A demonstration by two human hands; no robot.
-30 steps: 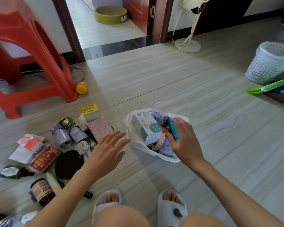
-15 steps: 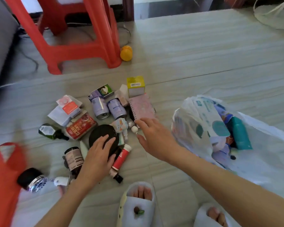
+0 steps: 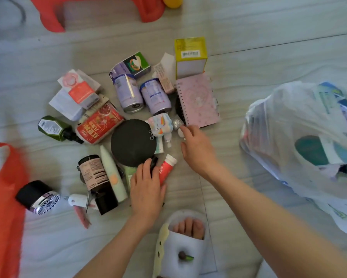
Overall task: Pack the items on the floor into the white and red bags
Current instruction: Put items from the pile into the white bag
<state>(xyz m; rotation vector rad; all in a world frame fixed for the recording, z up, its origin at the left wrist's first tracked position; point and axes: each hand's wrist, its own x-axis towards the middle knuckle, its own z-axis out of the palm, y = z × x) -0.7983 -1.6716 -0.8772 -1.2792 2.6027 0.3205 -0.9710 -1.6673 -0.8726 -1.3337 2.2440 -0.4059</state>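
A loose pile of items lies on the floor: two purple cans (image 3: 142, 95), a pink spiral notebook (image 3: 198, 101), a yellow box (image 3: 189, 54), a black disc (image 3: 133, 142), a red pouch (image 3: 99, 123), a green bottle (image 3: 54, 128) and a red tube (image 3: 167, 167). The white bag (image 3: 288, 117) stands at the right, holding boxes and bottles. The red bag (image 3: 4, 207) lies blurred at the left edge. My left hand (image 3: 146, 189) rests over a small black bottle (image 3: 154, 161) beside the red tube. My right hand (image 3: 198, 151) is spread, its fingertips at a small white piece (image 3: 180, 134) below a silver ball (image 3: 177, 123).
A red plastic stool (image 3: 100, 11) and a yellow ball (image 3: 172, 1) are at the top. A dark brown bottle (image 3: 97, 181), a pale tube (image 3: 113, 173), a black cap (image 3: 37, 196) and nail clippers (image 3: 78, 201) lie lower left. My slippered foot (image 3: 184, 243) is below.
My view has dropped closer to the pile. My left hand slid from the black disc down to the black bottle and red tube. My right hand stays by the notebook's corner.
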